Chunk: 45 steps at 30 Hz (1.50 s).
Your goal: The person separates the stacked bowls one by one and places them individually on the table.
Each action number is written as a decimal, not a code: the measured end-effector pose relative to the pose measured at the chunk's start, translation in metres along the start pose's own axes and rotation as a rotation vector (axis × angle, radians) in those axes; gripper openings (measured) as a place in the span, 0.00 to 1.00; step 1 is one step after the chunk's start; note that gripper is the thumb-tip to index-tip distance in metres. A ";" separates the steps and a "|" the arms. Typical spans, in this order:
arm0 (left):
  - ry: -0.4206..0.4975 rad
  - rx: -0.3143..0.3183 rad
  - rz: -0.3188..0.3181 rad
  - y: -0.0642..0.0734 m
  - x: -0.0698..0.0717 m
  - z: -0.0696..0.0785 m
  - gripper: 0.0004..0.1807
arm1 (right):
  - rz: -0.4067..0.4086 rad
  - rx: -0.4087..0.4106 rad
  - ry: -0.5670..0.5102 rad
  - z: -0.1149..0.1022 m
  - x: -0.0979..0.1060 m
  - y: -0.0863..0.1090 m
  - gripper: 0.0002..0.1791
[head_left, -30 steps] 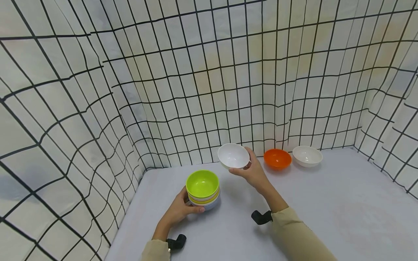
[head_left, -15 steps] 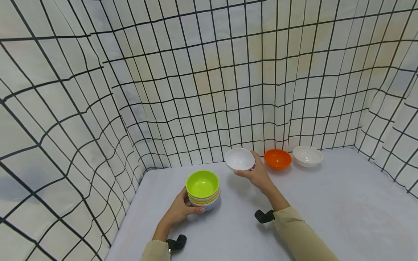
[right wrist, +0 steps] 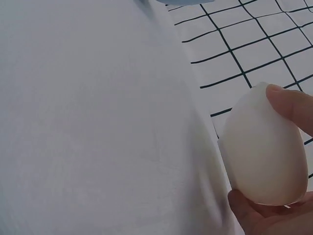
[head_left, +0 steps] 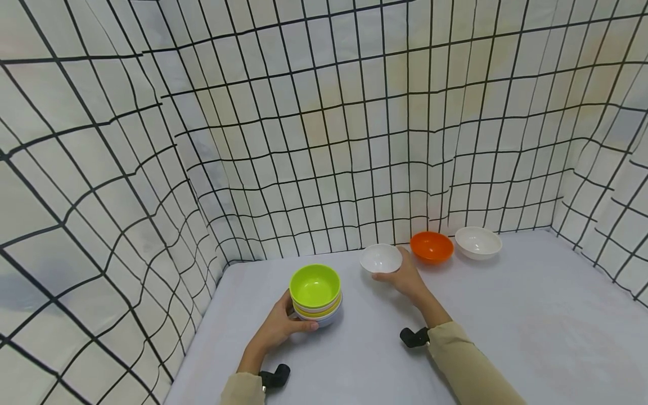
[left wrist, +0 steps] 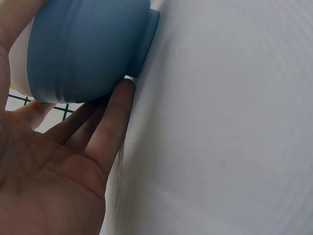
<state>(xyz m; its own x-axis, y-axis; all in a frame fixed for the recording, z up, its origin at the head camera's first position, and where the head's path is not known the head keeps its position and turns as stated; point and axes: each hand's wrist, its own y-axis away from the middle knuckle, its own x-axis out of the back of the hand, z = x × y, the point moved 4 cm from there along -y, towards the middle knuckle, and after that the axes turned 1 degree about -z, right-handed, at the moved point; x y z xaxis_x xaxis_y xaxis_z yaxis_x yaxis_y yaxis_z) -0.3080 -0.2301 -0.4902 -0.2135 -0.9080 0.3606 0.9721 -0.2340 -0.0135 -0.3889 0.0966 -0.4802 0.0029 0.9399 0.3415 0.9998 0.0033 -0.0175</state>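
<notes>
Inside gridded walls (head_left: pixel 324 129), left hand (head_left: pixel 277 323) clasps bowl stack (head_left: pixel 316 293), right hand (head_left: pixel 407 278) pinches white bowl (head_left: pixel 380 258) from right.

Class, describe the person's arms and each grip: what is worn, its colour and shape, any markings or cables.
The left sleeve and right sleeve are beige, with no markings visible. At each sleeve's end sits a bent black fitting. The left grip and right grip are bare, without gloves. No cables show.

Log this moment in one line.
left hand: holds bowl stack, green bowl on top | right hand: grips white bowl | orange bowl, second white bowl: farther right
</notes>
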 end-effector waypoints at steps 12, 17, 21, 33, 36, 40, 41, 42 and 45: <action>-0.008 0.002 0.000 0.000 0.000 0.001 0.63 | 0.006 -0.048 0.022 0.010 0.004 -0.002 0.63; -0.011 0.002 0.001 0.000 0.001 0.001 0.64 | 0.012 -0.061 0.001 0.010 0.004 -0.002 0.63; -0.021 0.002 0.006 0.000 0.001 0.001 0.63 | 0.018 -0.058 -0.018 0.011 0.003 -0.003 0.62; -0.011 -0.003 0.006 0.001 0.000 0.000 0.63 | 0.046 -0.026 -0.063 0.017 0.000 -0.017 0.61; -0.015 -0.005 0.006 0.000 0.000 0.000 0.62 | 0.066 -0.026 -0.086 0.017 -0.001 -0.020 0.60; -0.016 -0.004 0.006 0.001 0.000 0.000 0.62 | 0.092 -0.028 -0.104 0.017 -0.002 -0.022 0.58; -0.013 -0.001 0.006 0.001 0.000 0.001 0.62 | 0.097 -0.027 -0.109 0.016 -0.002 -0.022 0.58; -0.012 0.000 0.005 0.001 0.000 0.001 0.63 | 0.102 -0.032 -0.109 0.016 -0.002 -0.023 0.58; -0.017 0.004 0.004 0.001 0.000 0.001 0.63 | 0.110 -0.045 -0.109 0.015 -0.002 -0.024 0.59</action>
<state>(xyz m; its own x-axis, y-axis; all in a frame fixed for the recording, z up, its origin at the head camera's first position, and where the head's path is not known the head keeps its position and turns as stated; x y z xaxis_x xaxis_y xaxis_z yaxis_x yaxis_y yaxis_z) -0.3071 -0.2301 -0.4897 -0.2076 -0.9029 0.3763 0.9734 -0.2286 -0.0115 -0.4136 0.0994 -0.4941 0.1133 0.9651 0.2361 0.9933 -0.1151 -0.0060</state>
